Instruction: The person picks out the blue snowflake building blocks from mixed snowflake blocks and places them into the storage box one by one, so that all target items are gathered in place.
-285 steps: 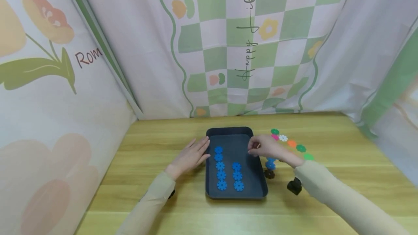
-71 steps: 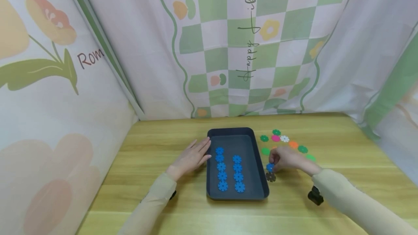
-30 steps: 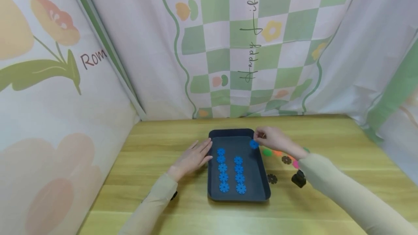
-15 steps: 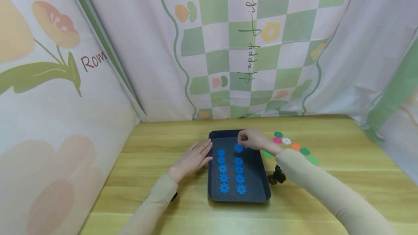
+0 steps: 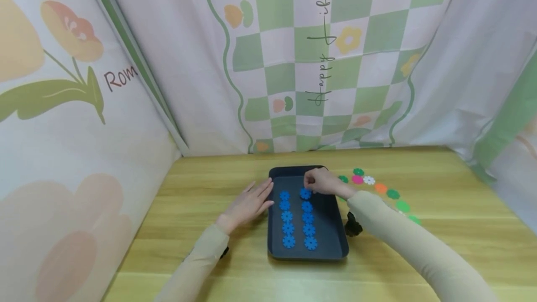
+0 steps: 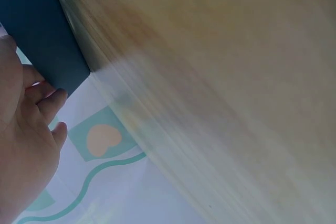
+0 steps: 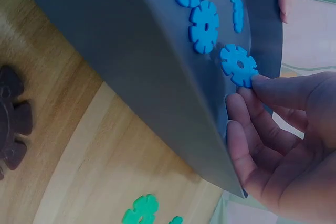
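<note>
A blue notched plastic disc (image 7: 239, 65) is pinched between the thumb and fingertips of my right hand (image 5: 325, 182), over the far right part of the dark tray (image 5: 331, 241). It is just beyond the far end of the right column of blue discs (image 5: 308, 217). A second column of blue discs (image 5: 287, 216) lies along the tray's left side. My left hand (image 5: 247, 203) rests with straight fingers against the tray's left rim; the left wrist view shows its fingers (image 6: 51, 104) at the tray's wall (image 6: 44, 35).
Loose discs lie on the wooden table right of the tray: white (image 5: 369, 180), pink (image 5: 357, 179), orange (image 5: 380, 188) and several green ones (image 5: 393, 194). A dark brown disc (image 7: 10, 121) lies beside the tray in the right wrist view. A printed curtain (image 5: 310, 59) hangs behind the table.
My right hand has picked a blue disc from the table right of the tray and carried it left over the tray, lowering it at the right column's far end. My left hand stays at the rim.
</note>
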The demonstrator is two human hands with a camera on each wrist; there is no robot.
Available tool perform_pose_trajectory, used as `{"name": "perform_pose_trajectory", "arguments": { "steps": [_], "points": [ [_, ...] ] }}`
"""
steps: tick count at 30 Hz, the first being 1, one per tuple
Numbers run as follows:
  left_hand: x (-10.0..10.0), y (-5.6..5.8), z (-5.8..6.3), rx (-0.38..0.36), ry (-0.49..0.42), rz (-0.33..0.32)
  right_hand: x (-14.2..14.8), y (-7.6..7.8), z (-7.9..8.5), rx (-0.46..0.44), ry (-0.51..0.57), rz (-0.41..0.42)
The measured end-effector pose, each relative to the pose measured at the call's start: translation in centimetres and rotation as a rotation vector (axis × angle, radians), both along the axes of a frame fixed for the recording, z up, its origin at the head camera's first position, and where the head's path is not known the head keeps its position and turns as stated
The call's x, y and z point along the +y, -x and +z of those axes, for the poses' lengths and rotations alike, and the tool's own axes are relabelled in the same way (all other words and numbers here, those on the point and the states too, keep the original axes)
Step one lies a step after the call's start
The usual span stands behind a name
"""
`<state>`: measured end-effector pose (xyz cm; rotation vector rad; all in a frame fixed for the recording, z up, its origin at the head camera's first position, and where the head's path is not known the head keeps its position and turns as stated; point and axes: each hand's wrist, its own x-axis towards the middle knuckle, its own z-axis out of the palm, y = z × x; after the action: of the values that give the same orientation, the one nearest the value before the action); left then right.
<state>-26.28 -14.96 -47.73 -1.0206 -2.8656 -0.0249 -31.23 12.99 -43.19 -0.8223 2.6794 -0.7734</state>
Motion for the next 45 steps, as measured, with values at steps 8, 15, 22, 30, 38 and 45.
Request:
{"name": "perform_pose_trajectory", "arguments": {
  "steps": [8, 15, 22, 30, 38, 45],
  "points": [
    [0.1, 0.2, 0.1, -0.016, -0.003, 0.012, -0.2, 0.0, -0.1, 0.008, -0.039, -0.008],
    [0.0, 0.3, 0.0, -0.019, 0.007, 0.015, 0.0, 0.4, -0.2, 0.008, -0.071, -0.016],
    [-0.1, 0.3, 0.0, 0.006, 0.006, 0.007, 0.0, 0.3, 0.3, 0.005, -0.083, 0.019],
    [-0.1, 0.3, -0.1, -0.006, -0.002, 0.004, -0.3, 0.7, -0.1, -0.041, -0.128, -0.028],
    [-0.1, 0.3, -0.1, 0.018, 0.0, -0.001, -0.4, 0.7, -0.3, -0.048, -0.14, -0.047],
    [-0.1, 0.2, -0.2, 0.008, -0.006, -0.003, -0.3, 0.9, -0.8, -0.046, -0.13, -0.045]
  ]
}}
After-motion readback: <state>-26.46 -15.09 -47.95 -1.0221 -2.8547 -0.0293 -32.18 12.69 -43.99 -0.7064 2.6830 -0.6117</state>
